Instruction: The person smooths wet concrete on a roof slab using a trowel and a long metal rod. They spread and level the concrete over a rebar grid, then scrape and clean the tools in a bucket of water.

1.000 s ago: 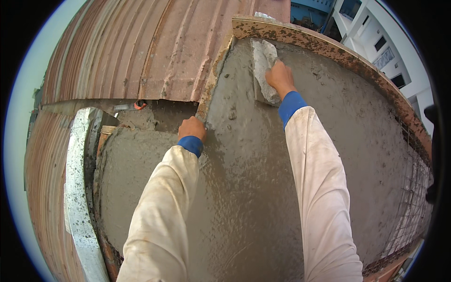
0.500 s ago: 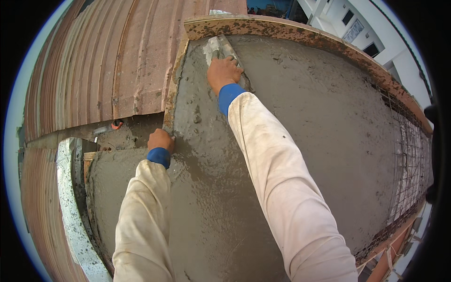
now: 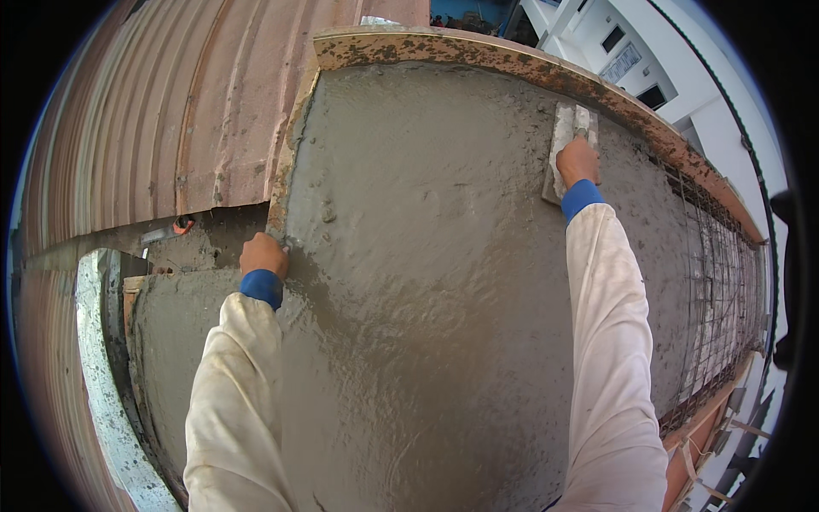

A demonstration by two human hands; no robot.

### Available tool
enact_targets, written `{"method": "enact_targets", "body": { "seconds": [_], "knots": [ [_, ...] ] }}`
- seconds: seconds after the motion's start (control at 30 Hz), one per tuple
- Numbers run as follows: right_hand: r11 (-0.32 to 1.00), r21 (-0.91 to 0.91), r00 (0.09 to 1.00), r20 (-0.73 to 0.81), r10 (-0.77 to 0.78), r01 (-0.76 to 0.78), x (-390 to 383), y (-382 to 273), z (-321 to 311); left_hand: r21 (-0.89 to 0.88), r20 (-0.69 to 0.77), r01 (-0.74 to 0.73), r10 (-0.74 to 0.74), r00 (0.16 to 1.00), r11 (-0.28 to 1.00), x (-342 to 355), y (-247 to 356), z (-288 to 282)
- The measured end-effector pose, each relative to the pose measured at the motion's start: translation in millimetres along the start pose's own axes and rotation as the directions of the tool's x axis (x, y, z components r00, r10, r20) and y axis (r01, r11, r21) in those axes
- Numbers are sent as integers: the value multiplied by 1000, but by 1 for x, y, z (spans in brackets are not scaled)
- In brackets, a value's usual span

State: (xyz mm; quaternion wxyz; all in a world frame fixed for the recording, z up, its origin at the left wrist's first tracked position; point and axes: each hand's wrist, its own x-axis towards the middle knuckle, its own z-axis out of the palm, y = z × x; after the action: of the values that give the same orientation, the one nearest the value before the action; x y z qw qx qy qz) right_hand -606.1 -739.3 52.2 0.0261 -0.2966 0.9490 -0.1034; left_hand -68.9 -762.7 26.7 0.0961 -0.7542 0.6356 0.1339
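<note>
My right hand (image 3: 578, 160) is closed around the handle of a long, cement-smeared float (image 3: 559, 158). The float lies flat on wet grey concrete (image 3: 409, 188), close to the far edging at the right. My left hand (image 3: 264, 254) is closed at the near end of the narrow wooden form board (image 3: 288, 162) on the left side of the slab. Its fingertips are partly hidden behind the knuckles.
A mud-spotted board (image 3: 478, 49) edges the far side. Bare steel mesh (image 3: 712, 264) shows at the right. Ribbed brown roofing sheets (image 3: 196, 102) lie at left, with a speckled pale beam (image 3: 107, 367) nearer. A small orange-and-grey tool (image 3: 182, 224) sits in the gap.
My right hand has swept the float from the far left corner across the concrete to the far right. My left hand stays at the board's end; the view has shifted slightly right.
</note>
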Motion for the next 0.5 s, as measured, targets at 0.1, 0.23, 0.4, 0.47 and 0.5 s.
{"method": "enact_targets", "body": {
  "seconds": [0.1,0.23,0.4,0.47,0.5],
  "knots": [
    [952,83,953,-98,-286,294,-36,-42,0,-19,21,51,-50,999,999,-1,4,-1],
    [833,363,885,45,-463,417,-115,-178,11,-20,20,78,-78,997,997,-2,8,-4],
    [576,817,820,350,-453,-30,-171,-275,30,-40,26,115,-114,993,993,-3,6,-6],
    [398,872,728,466,-503,-284,-173,-282,38,-47,42,90,-88,995,995,-3,6,-5],
    [363,885,701,456,-549,-291,-171,-283,42,-33,38,87,-86,996,996,-2,5,-5]
  ]
}}
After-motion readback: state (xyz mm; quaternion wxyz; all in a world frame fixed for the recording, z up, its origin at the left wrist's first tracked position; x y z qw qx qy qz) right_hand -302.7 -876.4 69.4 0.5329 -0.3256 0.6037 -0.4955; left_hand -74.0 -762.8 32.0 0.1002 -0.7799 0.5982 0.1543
